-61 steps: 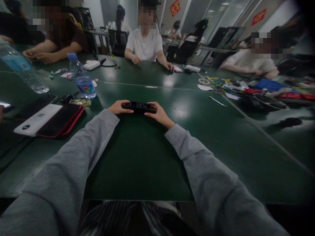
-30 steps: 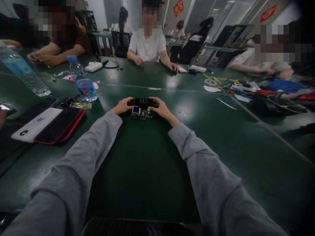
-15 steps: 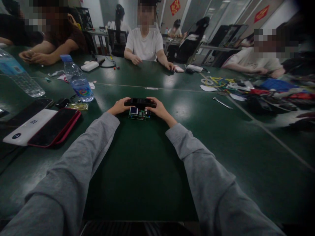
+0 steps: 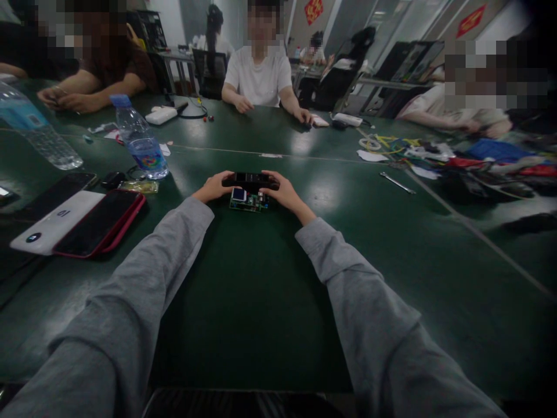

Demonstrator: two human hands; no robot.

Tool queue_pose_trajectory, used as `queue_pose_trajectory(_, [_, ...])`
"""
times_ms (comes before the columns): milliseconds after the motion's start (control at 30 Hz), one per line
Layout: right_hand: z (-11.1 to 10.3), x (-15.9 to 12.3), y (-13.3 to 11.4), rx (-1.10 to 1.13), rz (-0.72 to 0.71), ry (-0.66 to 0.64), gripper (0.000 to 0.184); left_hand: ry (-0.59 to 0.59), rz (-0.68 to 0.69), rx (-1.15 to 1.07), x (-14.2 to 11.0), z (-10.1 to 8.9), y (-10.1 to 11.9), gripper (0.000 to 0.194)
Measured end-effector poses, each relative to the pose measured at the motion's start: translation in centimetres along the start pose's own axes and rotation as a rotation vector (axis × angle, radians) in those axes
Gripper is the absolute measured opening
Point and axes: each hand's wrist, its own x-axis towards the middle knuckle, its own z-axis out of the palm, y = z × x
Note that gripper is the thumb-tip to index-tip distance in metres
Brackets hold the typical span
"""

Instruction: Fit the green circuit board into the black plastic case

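Note:
A dark phone (image 4: 251, 179) is held sideways between my two hands, its lit screen facing me. My left hand (image 4: 216, 187) grips the phone's left end, and my right hand (image 4: 281, 190) closes on the right end, thumb along the lower edge. Just below and partly behind the phone is a green circuit board (image 4: 248, 204) with a small dark display (image 4: 239, 195) framed in white. The phone hides the board's far part. Whether my fingers also touch the board I cannot tell.
Two water bottles (image 4: 145, 152) and several phones (image 4: 100, 223) lie or stand at left on the green table (image 4: 252, 302). A wrench (image 4: 398, 183) and tangled cables (image 4: 391, 148) are at right. Across the table sits a person in a white shirt (image 4: 257, 75), others at both sides.
The whole view has shifted slightly, so everything sits a little further right. My hands keep the same hold on the phone, above the circuit board.

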Motion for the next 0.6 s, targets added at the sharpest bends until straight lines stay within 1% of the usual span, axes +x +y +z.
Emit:
queue_pose_trajectory(167, [0.0,-0.1,-0.1,0.014,-0.009,-0.005,0.065,0.003,0.006,-0.027,0.1,0.1,-0.7,0.058])
queue_pose_trajectory(267, [0.0,-0.1,-0.6,0.014,0.007,0.004,0.065,0.023,0.016,-0.052,0.0,0.1,0.0,0.059])
queue_pose_trajectory(400, [-0.4,0.3,-2.2,0.04,0.018,0.027,0.065,0.085,0.019,-0.09,-0.6,-0.5,3.1,0.063])
queue_pose_trajectory(500, [-1.0,0.4,-3.9,0.05,-0.019,0.045,0.066,0.176,0.025,-0.082,-1.1,-1.6,5.8,0.065])
queue_pose_trajectory(567, [-1.3,-0.1,-5.1,0.07,-0.045,0.055,0.066,0.175,0.038,-0.052,-1.6,-2.4,7.1,0.067])
queue_pose_trajectory(600, [-1.5,-0.4,-5.7,0.082,-0.055,0.059,0.065,0.149,0.044,-0.036,-1.8,-2.7,7.6,0.067])
